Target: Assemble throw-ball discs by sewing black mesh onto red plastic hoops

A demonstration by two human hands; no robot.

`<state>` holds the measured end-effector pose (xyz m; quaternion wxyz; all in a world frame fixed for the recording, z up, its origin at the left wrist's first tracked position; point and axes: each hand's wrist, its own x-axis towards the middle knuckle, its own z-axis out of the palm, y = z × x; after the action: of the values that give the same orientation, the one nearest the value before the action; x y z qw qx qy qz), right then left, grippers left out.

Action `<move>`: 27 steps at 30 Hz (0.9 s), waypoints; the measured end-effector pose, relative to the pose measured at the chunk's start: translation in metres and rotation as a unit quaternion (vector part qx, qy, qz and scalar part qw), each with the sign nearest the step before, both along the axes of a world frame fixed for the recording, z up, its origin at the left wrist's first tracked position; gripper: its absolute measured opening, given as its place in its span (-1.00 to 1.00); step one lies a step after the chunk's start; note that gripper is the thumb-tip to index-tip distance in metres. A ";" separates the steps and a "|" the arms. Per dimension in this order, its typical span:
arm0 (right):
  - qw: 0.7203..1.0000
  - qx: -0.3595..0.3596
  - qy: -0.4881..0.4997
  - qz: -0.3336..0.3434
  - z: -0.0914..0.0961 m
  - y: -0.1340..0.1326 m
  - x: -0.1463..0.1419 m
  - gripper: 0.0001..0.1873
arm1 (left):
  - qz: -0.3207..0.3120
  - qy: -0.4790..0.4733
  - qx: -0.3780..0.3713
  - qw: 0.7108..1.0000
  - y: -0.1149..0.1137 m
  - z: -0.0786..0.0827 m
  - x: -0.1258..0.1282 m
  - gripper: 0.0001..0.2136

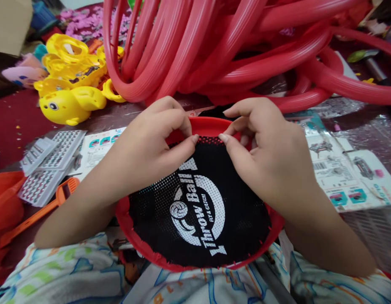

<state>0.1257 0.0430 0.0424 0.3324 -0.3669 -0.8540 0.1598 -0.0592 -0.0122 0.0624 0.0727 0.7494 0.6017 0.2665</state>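
Observation:
A red plastic hoop point(132, 236) with black mesh point(246, 211) stretched over it rests on my lap. White lettering "Throw Ball" point(198, 211) is printed on the mesh. My left hand point(151, 139) pinches the mesh edge at the far rim, thumb and fingers pressed together. My right hand point(265, 143) pinches the same far edge just to the right, its thumb tip almost touching the left thumb. Both hands grip the mesh where it meets the rim.
A pile of red plastic hoops point(214, 46) lies just beyond the hands. Yellow toys point(71, 101) sit at the far left. Grey plastic sheets point(46, 164) and an orange handle point(40, 211) lie at left. Printed packaging cards point(341, 177) lie at right.

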 end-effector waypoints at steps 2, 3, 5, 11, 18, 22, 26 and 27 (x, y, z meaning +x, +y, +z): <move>1.000 -0.005 0.014 -0.005 0.002 -0.001 0.001 -0.72 | 0.002 0.016 -0.012 1.000 -0.001 0.002 0.000 -0.89; 0.999 -0.003 0.031 -0.014 0.005 -0.002 0.003 -0.73 | 0.004 0.022 -0.019 1.000 -0.001 0.003 -0.001 -0.89; 0.997 -0.006 0.070 -0.037 0.012 -0.007 0.010 -0.83 | 0.006 0.029 -0.030 0.999 -0.002 0.006 -0.003 -0.89; 0.988 -0.010 -0.099 0.114 0.020 -0.031 0.022 -0.79 | 0.076 0.058 -0.040 0.995 -0.005 0.017 -0.022 -0.85; 0.944 0.086 -0.300 0.105 -0.007 -0.037 0.000 -0.86 | 0.098 0.037 -0.108 0.989 -0.025 0.015 -0.041 -0.86; 0.951 0.023 -0.292 0.096 -0.010 -0.034 -0.006 -0.78 | 0.136 -0.062 -0.144 0.978 -0.028 0.011 -0.046 -0.88; 0.966 0.040 -0.217 0.131 -0.010 -0.032 -0.006 -0.67 | 0.117 -0.063 -0.152 0.979 -0.013 0.012 -0.047 -0.70; 0.968 0.039 -0.202 0.143 -0.010 -0.032 -0.005 -0.67 | 0.111 -0.023 -0.159 0.981 -0.009 0.013 -0.046 -0.68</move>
<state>0.1205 0.0112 0.0326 0.1407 -0.2524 -0.9527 0.0942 -0.1049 -0.0212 0.0756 0.1746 0.6505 0.7140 0.1910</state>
